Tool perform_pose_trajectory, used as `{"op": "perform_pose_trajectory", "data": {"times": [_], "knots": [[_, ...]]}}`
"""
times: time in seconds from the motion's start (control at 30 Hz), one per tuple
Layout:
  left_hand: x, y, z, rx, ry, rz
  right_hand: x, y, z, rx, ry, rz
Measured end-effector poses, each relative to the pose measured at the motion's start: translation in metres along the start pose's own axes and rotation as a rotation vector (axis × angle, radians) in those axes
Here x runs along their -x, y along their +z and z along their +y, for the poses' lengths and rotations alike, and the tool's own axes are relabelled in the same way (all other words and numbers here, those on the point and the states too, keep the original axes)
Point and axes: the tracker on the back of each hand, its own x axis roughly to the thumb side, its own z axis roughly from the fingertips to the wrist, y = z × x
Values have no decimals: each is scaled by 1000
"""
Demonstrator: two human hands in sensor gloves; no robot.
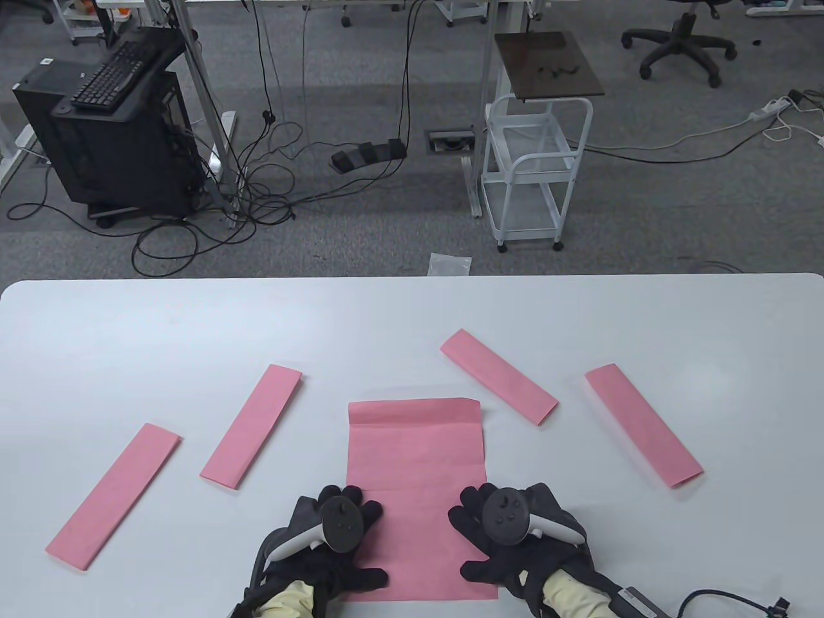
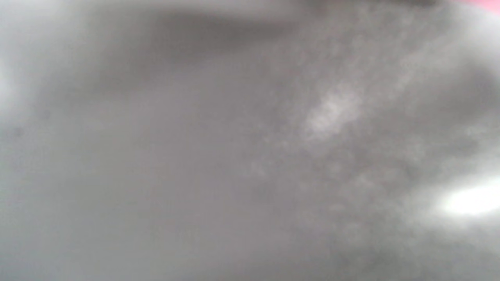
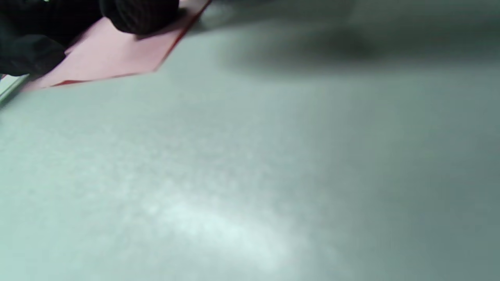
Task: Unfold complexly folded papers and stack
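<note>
A pink sheet (image 1: pixel 415 463) lies mostly unfolded at the front middle of the white table (image 1: pixel 129 322), its far end still folded over as a narrow flap (image 1: pixel 414 412). My left hand (image 1: pixel 351 515) rests flat on the sheet's near left edge, fingers spread. My right hand (image 1: pixel 492 521) rests flat on its near right edge. Several folded pink strips lie around it: two on the left (image 1: pixel 116 496) (image 1: pixel 252 417), two on the right (image 1: pixel 499 376) (image 1: pixel 642 425). In the right wrist view a gloved finger (image 3: pixel 136 15) presses on the pink sheet (image 3: pixel 109 54). The left wrist view is a grey blur.
Beyond the table's far edge the floor holds a white wire cart (image 1: pixel 534 174), a black computer stand with a keyboard (image 1: pixel 109 129), loose cables and an office chair (image 1: pixel 682 38). A small plastic bag (image 1: pixel 449 264) lies on the floor by the far edge.
</note>
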Motion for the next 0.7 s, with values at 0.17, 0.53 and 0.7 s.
{"op": "perform_pose_trajectory", "data": {"times": [0.17,0.53,0.7], "knots": [[-27,9,17,-34,-83,36,0,0,1,2,-13,-2],[-56,-2,-3,26,-139,-35,2,1,1,0,-34,-5],[-10,11,9,46,-69,82,2,1,1,1,-35,-4]]}}
